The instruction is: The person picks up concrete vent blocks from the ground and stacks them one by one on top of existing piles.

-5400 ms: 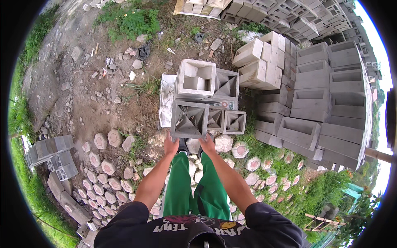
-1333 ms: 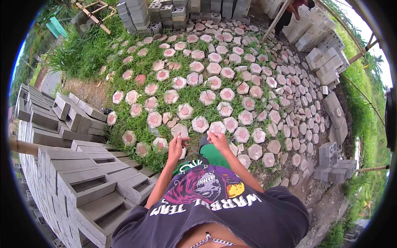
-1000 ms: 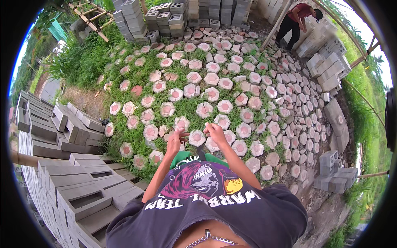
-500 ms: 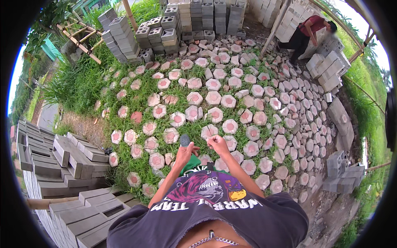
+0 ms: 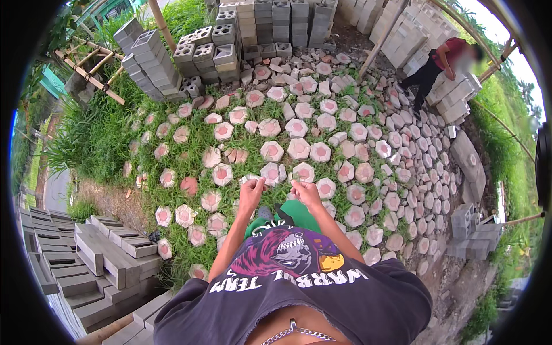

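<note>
Both arms reach forward above the paving, hands a short gap apart. My left hand (image 5: 250,193) is closed, thumb and fingertips pinched together. Opposite it, my right hand (image 5: 305,192) is pinched in the same way. Whatever lies between the fingers, if anything, is too small to make out. Beyond the hands, hexagonal paving stones (image 5: 272,172) with reddish centres lie spaced apart in the grass (image 5: 201,161). Below the hands show my green shorts (image 5: 299,214) and part of a dark shoe (image 5: 265,213).
Grey hollow concrete blocks (image 5: 150,54) stand stacked at the far left, and more blocks (image 5: 98,253) at the near left. A person in a red shirt (image 5: 449,56) stands at the far right beside a wooden post (image 5: 384,40). Smaller blocks (image 5: 474,233) lie at the right.
My hands have risen slightly and turned, staying close together. My view has shifted forward over the paving. The person at the far right has become more upright.
</note>
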`<state>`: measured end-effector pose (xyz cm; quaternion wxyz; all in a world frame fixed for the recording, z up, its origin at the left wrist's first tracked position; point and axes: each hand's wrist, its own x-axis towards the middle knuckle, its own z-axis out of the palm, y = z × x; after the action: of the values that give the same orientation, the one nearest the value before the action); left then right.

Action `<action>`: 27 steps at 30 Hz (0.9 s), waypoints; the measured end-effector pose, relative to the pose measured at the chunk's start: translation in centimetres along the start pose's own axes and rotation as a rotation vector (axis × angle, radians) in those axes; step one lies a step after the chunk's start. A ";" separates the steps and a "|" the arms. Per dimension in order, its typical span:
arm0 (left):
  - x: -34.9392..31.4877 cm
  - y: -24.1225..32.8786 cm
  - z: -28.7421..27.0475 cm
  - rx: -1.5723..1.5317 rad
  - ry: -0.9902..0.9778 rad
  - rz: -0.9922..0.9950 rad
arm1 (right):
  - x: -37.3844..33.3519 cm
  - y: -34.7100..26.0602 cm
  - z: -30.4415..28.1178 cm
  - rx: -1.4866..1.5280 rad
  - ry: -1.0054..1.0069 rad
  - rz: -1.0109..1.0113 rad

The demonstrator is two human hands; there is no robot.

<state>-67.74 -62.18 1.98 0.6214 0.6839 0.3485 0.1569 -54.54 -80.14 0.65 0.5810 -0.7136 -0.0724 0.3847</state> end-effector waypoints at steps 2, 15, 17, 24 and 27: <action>1.8 -0.6 -0.7 -0.057 0.011 -0.017 | 2.3 -0.8 1.2 0.020 -0.029 -0.001; 19.8 1.1 -3.3 0.044 0.087 -0.129 | 21.9 -7.9 4.7 0.043 -0.095 0.029; 24.2 1.8 -2.6 -0.013 0.077 -0.097 | 26.3 -9.8 4.2 0.053 -0.067 0.058; 38.3 8.8 -0.8 0.069 -0.026 -0.085 | 39.4 -18.2 2.0 0.146 -0.001 -0.008; 42.9 9.5 -0.5 0.048 -0.001 -0.041 | 42.9 -19.6 1.6 0.113 0.024 0.022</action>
<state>-35.02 -32.88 1.80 0.6082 0.6913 0.3658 0.1354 -19.06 -49.13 -2.01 0.6168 -0.6850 -0.0357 0.3861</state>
